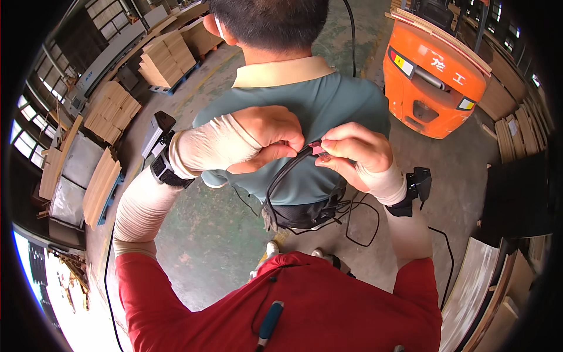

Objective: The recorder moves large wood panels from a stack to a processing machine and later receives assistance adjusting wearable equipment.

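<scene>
Both my hands are raised together behind a co-worker's back, close to the grey-green shirt (346, 100). My left hand (264, 138) is closed, its thumb and fingertips pinching at the upper end of a looped bundle of black cables (274, 186). Between the thumb and fingers of my right hand (360, 154) is a small dark red piece (317, 148), which sits against the cables; its exact kind is too small to tell. Below, the bundle curves down to a black waist bag (302, 214) on the co-worker, where more loose cable hangs.
An orange forklift-like vehicle (431, 76) stands ahead on the right. Stacked boards (168, 58) on pallets line the left, with more boards (516, 138) at the right. A dark cable (353, 35) hangs ahead. A blue-handled tool (271, 320) lies against my red shirt.
</scene>
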Demonstrator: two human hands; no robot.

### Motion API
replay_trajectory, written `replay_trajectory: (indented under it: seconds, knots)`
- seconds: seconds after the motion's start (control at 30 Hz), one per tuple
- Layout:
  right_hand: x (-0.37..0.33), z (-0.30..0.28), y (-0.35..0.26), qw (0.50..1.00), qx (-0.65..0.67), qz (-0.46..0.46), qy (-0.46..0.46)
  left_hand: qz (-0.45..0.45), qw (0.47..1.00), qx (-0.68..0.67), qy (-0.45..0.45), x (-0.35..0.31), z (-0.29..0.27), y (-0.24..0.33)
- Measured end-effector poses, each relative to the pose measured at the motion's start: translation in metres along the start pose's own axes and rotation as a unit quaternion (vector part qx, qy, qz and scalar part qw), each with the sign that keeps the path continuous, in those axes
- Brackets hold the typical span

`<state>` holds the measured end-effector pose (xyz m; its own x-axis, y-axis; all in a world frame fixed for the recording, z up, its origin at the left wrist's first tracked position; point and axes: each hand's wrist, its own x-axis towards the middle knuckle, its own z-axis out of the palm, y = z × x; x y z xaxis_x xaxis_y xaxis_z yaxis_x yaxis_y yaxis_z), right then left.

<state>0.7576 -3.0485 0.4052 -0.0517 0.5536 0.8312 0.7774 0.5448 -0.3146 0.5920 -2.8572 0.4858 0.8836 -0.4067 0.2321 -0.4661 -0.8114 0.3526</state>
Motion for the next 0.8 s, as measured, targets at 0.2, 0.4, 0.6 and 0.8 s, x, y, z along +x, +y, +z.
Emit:
replay_trajectory:
  seconds: [0.2,0.4,0.6,0.8]
  knots:
    - [0.007,0.010,-0.005,0.999,-0.039,-0.020,-0.009,0.014,1.000,0.015,0.020,-0.009,0.007,-0.002]
    - [0.013,0.018,-0.005,0.997,-0.063,-0.021,-0.031,-0.001,0.998,0.024,0.059,-0.020,0.007,-0.002]
    - [-0.005,0.026,-0.015,0.994,-0.087,-0.061,0.008,0.004,0.986,0.124,0.112,-0.022,0.011,-0.001]
    - [-0.020,0.024,-0.019,0.986,-0.119,-0.089,0.081,0.002,0.952,0.247,0.182,-0.010,0.006,0.011]
